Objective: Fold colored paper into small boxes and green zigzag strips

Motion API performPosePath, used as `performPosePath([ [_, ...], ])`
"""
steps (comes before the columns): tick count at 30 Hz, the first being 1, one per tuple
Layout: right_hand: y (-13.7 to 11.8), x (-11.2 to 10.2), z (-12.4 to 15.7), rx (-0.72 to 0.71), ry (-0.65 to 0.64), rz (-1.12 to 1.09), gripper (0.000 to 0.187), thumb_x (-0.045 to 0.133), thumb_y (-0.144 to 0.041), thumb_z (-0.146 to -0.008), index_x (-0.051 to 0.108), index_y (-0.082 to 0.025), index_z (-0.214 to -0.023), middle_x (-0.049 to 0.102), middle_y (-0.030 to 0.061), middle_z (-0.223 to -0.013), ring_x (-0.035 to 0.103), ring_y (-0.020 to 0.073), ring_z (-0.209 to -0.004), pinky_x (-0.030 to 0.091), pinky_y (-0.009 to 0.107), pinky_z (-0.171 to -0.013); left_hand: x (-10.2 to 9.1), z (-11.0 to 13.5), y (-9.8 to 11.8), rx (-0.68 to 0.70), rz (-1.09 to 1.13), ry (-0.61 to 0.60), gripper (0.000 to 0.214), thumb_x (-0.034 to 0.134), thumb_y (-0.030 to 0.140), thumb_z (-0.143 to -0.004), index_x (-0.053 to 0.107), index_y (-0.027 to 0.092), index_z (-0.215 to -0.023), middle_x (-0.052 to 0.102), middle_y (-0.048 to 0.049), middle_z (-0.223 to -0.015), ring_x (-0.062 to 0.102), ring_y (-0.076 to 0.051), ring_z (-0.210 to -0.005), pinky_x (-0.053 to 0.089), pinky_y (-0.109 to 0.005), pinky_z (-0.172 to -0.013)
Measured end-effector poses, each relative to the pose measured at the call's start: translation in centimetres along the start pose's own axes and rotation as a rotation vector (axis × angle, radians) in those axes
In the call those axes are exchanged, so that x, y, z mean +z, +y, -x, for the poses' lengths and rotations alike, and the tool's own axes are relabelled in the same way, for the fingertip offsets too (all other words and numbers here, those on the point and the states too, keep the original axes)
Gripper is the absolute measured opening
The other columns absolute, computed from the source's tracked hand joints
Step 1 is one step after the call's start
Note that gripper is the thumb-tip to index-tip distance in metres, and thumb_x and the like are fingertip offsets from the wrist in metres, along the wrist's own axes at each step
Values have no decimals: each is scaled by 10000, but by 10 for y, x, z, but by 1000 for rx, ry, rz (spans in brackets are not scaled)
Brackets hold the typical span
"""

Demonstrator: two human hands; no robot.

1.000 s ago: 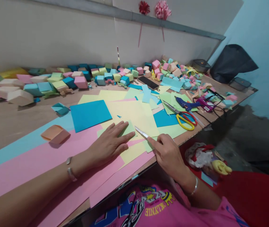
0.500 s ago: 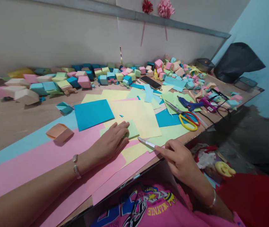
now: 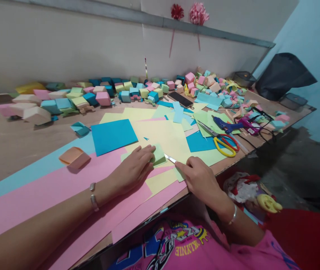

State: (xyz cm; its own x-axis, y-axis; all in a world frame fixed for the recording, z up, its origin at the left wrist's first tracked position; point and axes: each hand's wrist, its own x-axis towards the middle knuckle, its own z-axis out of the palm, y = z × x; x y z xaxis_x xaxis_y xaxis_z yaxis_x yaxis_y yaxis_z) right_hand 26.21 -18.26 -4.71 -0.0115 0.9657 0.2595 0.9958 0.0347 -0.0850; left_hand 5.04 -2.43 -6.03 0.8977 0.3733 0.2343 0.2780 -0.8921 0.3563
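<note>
My left hand (image 3: 135,163) lies with its fingers outstretched on a light green paper (image 3: 160,157), pressing it to the sheets below. My right hand (image 3: 200,178) is closed around a knife (image 3: 170,158); its blade points left, with the tip by the green paper's right edge. The handle is mostly hidden in my fist. Beneath are a pale yellow sheet (image 3: 173,138) and pink sheets (image 3: 72,187). A blue paper (image 3: 114,137) lies beyond my left hand, and an open peach paper box (image 3: 75,157) sits to its left.
Scissors (image 3: 224,144) with red and yellow handles and a blue glue gun (image 3: 223,123) lie to the right. A phone (image 3: 180,99) rests farther back. Many folded paper boxes (image 3: 103,98) line the wall. The table's front edge (image 3: 221,170) runs beside my right hand.
My right hand and the knife have moved left and slightly up, toward the green paper's far right corner. My left hand remains on the paper, and the view has shifted slightly.
</note>
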Motion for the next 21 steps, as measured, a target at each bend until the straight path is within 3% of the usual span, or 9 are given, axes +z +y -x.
performPosePath([
  [5,-2,1,-18,-9,-76,44,335,494,-114,-918,627,-250,-1193,503,48,-800,426,183,-767,236,299,-605,0,-1,0,27,-39,-29,179,418,290,-976,487,186,-1105,462,-159,-1448,371,-274,-1397,315,-552,-1157],
  [15,-2,10,-36,-42,-13,86,349,460,-114,-934,610,-240,-1224,510,63,-802,419,190,-772,260,304,-640,-2,-2,2,25,-37,-26,160,421,297,-971,505,191,-1055,478,-163,-1432,399,-282,-1372,330,-576,-1137],
  [21,-4,8,-49,-26,-45,96,295,456,-121,-942,642,-230,-1143,529,76,-818,426,192,-768,273,304,-631,-2,-2,1,29,-36,-20,169,425,293,-971,504,189,-1077,479,-158,-1431,409,-274,-1363,323,-564,-1147],
])
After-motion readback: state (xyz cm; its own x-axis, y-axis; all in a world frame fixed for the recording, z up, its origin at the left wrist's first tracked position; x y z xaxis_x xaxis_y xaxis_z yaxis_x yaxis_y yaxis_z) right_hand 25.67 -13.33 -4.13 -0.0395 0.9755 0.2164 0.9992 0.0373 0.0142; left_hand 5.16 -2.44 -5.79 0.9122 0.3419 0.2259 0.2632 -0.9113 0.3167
